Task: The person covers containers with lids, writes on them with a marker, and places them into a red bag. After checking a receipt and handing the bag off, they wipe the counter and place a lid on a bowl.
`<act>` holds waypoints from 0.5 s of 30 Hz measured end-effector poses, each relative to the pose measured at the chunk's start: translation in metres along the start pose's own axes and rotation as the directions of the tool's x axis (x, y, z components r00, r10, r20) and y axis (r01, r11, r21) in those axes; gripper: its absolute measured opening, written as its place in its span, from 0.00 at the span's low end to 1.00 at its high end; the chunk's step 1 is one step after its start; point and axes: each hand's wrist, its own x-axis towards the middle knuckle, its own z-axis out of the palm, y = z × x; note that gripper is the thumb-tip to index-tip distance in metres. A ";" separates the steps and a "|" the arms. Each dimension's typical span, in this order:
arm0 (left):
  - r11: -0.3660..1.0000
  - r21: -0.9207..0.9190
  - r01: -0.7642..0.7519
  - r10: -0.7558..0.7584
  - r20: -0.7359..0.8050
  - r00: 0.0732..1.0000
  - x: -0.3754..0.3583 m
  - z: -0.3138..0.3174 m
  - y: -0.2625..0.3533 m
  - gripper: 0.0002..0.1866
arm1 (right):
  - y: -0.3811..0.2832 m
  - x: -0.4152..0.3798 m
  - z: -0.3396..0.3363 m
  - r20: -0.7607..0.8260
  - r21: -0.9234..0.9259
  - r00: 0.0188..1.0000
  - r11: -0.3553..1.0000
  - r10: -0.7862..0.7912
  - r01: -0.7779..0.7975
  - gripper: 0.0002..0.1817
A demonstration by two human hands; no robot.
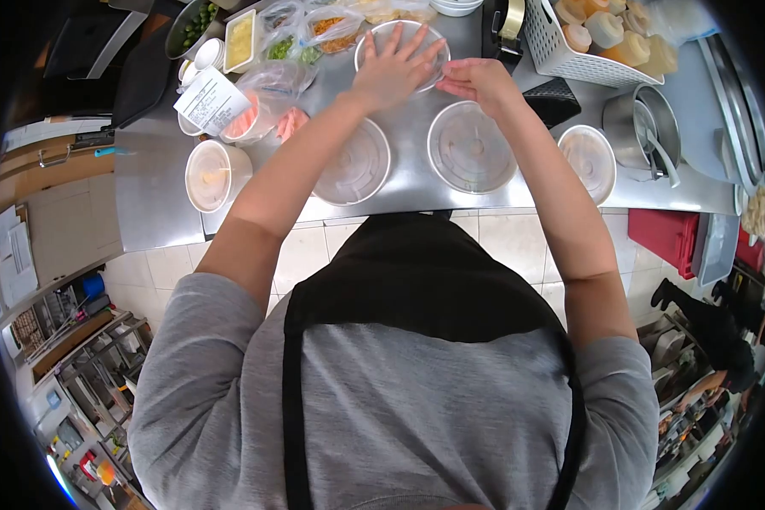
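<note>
My left hand (395, 72) lies flat with fingers spread on the lid of a round container (365, 53) at the back middle of the steel counter. At that container's right edge is my right hand (478, 83), its fingers bent together near the rim; whether they pinch the lid is unclear. Two lidded round bowls, one at left (353, 166) and one at right (472, 149), stand nearer to me, below my hands. Farther out are a lidded tub on the left (208, 177) and another on the right (588, 163).
Bagged ingredients (331, 30) and a paper slip (212, 102) lie at back left. A white basket of bottles (561, 55) stands at back right, near a metal pot (629, 127) with a ladle. A person in dark clothes (718, 336) is far right.
</note>
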 end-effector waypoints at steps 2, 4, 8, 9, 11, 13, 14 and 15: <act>1.000 -0.013 -0.001 0.001 0.008 1.000 0.000 0.000 0.000 0.24 | 0.003 0.000 0.001 0.004 0.054 1.000 0.999 0.002 -0.002 0.11; 1.000 -0.027 0.012 -0.013 -0.014 1.000 0.000 0.002 0.000 0.25 | 0.004 -0.003 0.007 0.073 0.061 0.995 0.996 0.064 -0.068 0.12; 0.999 0.026 -0.018 0.018 -0.007 1.000 -0.003 0.003 0.001 0.25 | 0.002 -0.001 0.014 0.006 -0.033 0.996 0.996 0.087 -0.087 0.13; 0.999 0.039 -0.021 0.021 -0.021 1.000 -0.003 0.003 0.004 0.26 | 0.002 0.003 0.012 0.008 -0.142 0.995 0.985 0.102 -0.099 0.13; 0.998 0.051 -0.024 0.026 -0.032 0.999 -0.004 0.002 0.007 0.27 | 0.002 0.009 0.007 0.009 -0.247 0.993 0.962 0.119 -0.113 0.13; 0.999 0.041 -0.023 0.024 -0.031 0.999 -0.003 0.000 0.008 0.26 | 0.003 0.013 0.002 0.078 -0.180 0.988 0.977 0.131 -0.115 0.13; 0.999 0.040 -0.022 0.023 -0.025 0.999 -0.004 -0.002 0.009 0.26 | 0.005 0.015 0.001 0.079 -0.177 0.988 0.977 0.136 -0.120 0.13; 0.999 0.037 -0.016 0.018 -0.041 0.999 -0.004 -0.004 0.011 0.26 | 0.004 0.016 0.000 0.095 -0.242 0.987 0.965 0.126 -0.100 0.13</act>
